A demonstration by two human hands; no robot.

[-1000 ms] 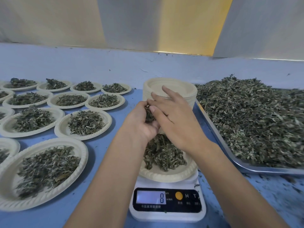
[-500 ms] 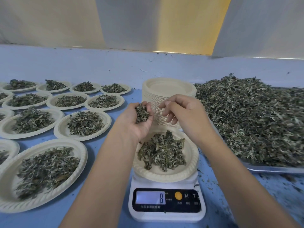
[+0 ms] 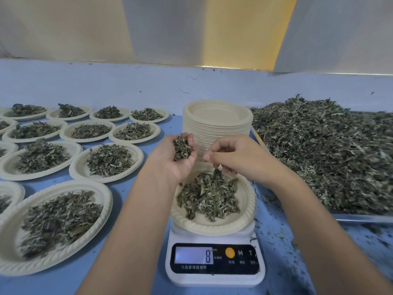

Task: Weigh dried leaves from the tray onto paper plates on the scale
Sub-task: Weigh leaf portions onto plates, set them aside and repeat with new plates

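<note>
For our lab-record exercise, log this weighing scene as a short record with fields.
Scale: white digital scale, display reads 8
On scale: cream paper plate holding a leaf heap
Left hand: cups dried green leaves
Right hand: fingers curled above the plate; pinch unclear
Tray: metal tray at right, bearing a leaf pile
Behind scale: stack of empty cream paper plates
Left side: filled paper plates on blue table

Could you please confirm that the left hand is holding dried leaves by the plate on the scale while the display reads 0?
Not quite: the display reads 8, not 0, as the head view shows. The rest stands: the left hand holds dried leaves by the plate on the scale.
</note>
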